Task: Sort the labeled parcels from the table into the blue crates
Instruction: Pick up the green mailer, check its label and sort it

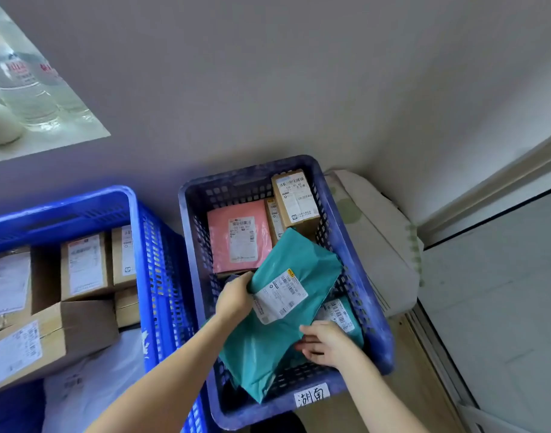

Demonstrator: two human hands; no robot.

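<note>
Both hands hold one teal parcel (299, 264) above the dark blue crate (378, 310), and the parcel is tilted with its white label facing up. Beside this crate, on the left, stands a bright blue crate (136, 242) that contains several cardboard boxes (83, 267) with labels. The left hand (235, 296) grips the upper left edge of the parcel with curled fingers. The right hand (327, 342) grips the lower right edge, with its fingers bent around it. Inside the dark crate lie a pink parcel (236, 239), a brown box (296, 201) in the far corner and a second teal parcel (346, 317), partly covered. On the near wall of this crate is a white tag (311, 395) with handwriting.
</note>
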